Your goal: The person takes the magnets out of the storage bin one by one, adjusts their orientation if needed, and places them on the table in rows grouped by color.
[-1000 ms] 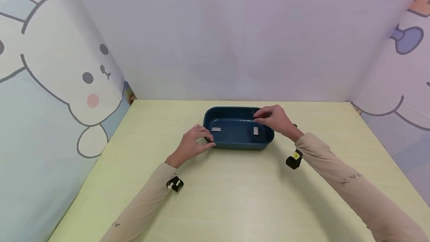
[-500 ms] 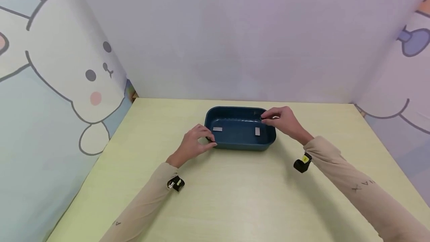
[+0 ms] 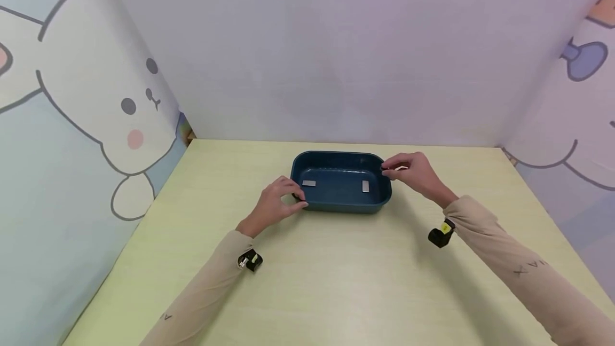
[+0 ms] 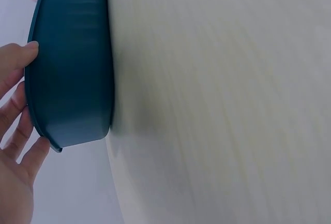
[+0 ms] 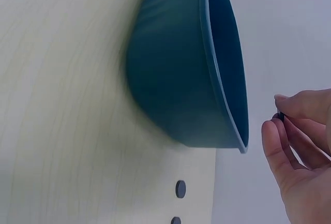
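Note:
A dark blue-green plastic tub (image 3: pixel 343 209) with rounded corners stands on the table. Two small pale rectangular pieces, a left one (image 3: pixel 309 183) and a right one (image 3: pixel 365 186), lie on its floor. My left hand (image 3: pixel 276 200) holds the rim at the near left corner, thumb and fingers on the edge in the left wrist view. At the right rim hovers my right hand (image 3: pixel 414 174), pinching a small dark disc (image 5: pixel 281 116) between thumb and fingers. Seen from the right wrist, those fingertips are just apart from the rim; the disc is mostly covered by them.
Two dark round discs, an upper one (image 5: pixel 180 189) and a lower one (image 5: pixel 176 220), lie on the table beside the tub in the right wrist view. The pale wooden table (image 3: pixel 336 282) meets a plain back wall (image 3: pixel 326 57); cartoon-printed side walls flank it.
My right hand has moved rightward, from over the tub's inside to its right rim. The left hand stays at the near left corner, and the tub has not visibly moved on the table.

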Demonstrator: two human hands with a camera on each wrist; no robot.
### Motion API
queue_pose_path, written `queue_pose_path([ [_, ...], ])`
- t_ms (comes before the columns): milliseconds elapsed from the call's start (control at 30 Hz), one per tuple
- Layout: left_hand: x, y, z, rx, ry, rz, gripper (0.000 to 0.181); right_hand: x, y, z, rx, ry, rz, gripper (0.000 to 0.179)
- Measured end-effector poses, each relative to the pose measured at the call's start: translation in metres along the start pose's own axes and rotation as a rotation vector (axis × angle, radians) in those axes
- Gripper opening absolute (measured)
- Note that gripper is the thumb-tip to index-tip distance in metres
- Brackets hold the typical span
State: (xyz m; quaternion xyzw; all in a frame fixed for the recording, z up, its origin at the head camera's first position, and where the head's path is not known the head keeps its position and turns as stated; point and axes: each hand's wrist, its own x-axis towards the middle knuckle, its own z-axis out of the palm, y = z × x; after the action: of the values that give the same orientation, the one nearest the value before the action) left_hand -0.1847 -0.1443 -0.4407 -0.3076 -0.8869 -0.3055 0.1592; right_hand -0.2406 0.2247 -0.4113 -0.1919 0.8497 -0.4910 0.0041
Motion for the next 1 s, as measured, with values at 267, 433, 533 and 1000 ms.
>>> queue_pose_path([
  [267,0.002,-0.002,0.0,0.003,-0.014,0.004,0.011,-0.009,0.01,-0.016,-0.013,0.015,0.028,0.023],
  [433,0.002,-0.002,0.0,0.015,-0.018,0.005,0.01,-0.014,0.015,-0.021,-0.007,0.044,0.046,0.022],
  [533,0.001,-0.003,0.0,0.015,-0.024,-0.006,0.01,-0.016,0.018,-0.023,-0.011,0.042,0.058,0.022],
  [1000,0.001,-0.005,0.001,-0.01,-0.013,0.005,0.011,-0.023,0.033,-0.036,-0.032,0.074,0.086,0.021],
])
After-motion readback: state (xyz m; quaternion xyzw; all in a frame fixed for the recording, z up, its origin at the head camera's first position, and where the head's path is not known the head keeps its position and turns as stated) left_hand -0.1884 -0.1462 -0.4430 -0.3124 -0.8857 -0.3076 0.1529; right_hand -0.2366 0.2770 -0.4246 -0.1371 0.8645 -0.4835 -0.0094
